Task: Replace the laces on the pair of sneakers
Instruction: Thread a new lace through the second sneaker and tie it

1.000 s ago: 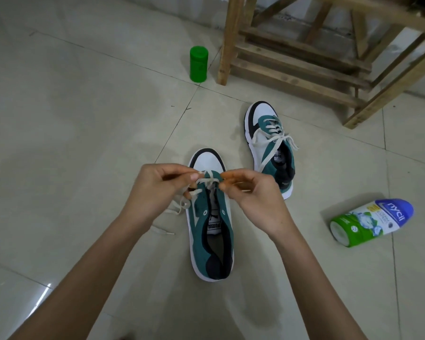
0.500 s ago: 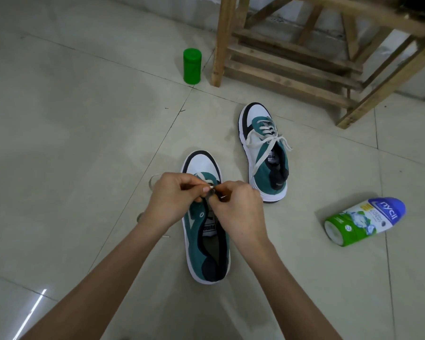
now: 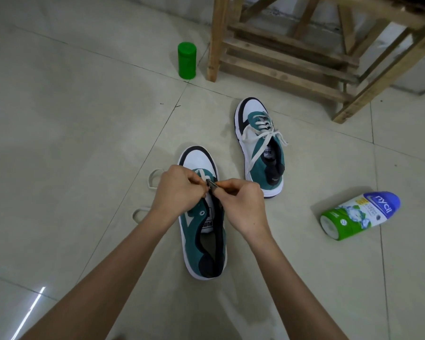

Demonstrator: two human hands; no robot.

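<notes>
L hand [image 3: 179, 191], R hand [image 3: 242, 204] drew together, pinching near sneaker [image 3: 194, 244].

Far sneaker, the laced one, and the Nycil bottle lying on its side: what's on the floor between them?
Nothing. The head view shows only bare floor tile between the far sneaker and the Nycil bottle.

Lace's [image 3: 150, 179] path into sneaker [image 3: 199, 246], under left hand [image 3: 179, 192]

Pale glossy floor tiles [image 3: 71, 123], wooden frame furniture [image 3: 287, 57] by wall, light streak [image 3: 30, 312] reflected near-left
</notes>
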